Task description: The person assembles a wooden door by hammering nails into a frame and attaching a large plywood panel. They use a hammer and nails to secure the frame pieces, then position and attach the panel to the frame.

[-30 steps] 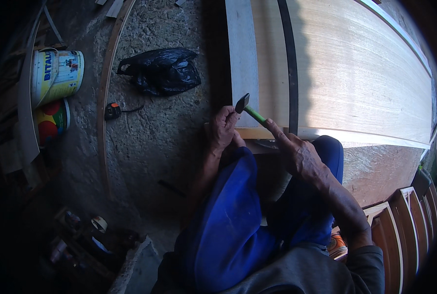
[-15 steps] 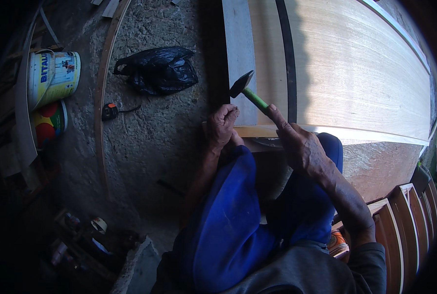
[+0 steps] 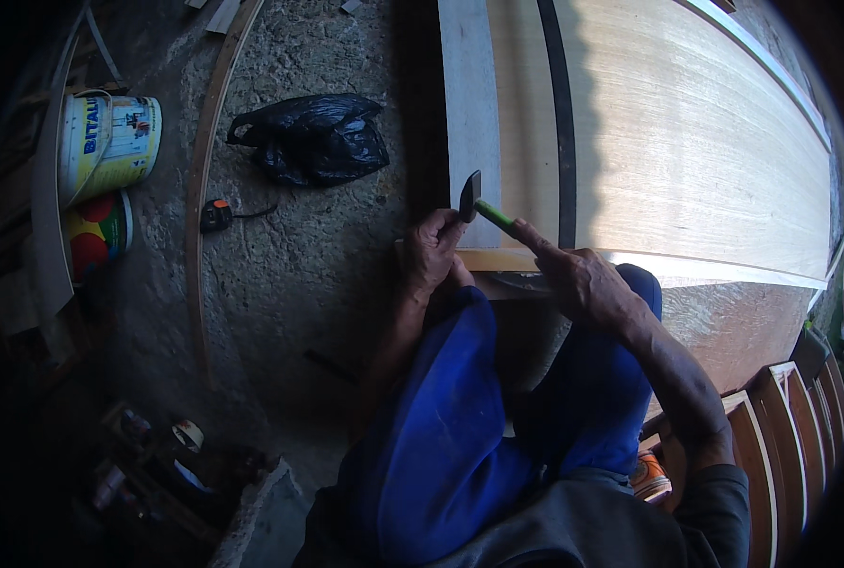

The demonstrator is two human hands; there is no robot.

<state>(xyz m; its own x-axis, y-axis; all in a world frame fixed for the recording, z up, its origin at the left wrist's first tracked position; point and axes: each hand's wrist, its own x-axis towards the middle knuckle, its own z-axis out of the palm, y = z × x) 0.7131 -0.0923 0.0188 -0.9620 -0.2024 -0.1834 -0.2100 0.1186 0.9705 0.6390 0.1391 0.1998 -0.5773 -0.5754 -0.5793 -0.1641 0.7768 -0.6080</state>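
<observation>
My right hand (image 3: pixel 587 284) is wrapped round the green handle of a hammer (image 3: pixel 494 214), forefinger stretched along it. The dark hammer head is just above the fingertips of my left hand (image 3: pixel 433 248). Those fingers are pinched together over the near left corner of a large wooden panel (image 3: pixel 706 142); whatever is between them is too small to make out. A pale wooden strip (image 3: pixel 472 123) runs along the panel's left side, and a light edge strip (image 3: pixel 507 259) along its near side. Beside the pale strip lies a narrow dark band (image 3: pixel 559 123).
On the rough floor to the left lie a black plastic bag (image 3: pixel 319 142), a tape measure (image 3: pixel 216 215) and a long thin wooden strip (image 3: pixel 197 227). Farther left are a white bucket (image 3: pixel 109 142) and a colourful bucket (image 3: pixel 98 237). Wooden frames (image 3: pixel 758 445) stand at the lower right.
The hammer has come down, its head now close to my left fingertips. My right hand has dropped slightly with it. My left hand keeps its pinch at the corner.
</observation>
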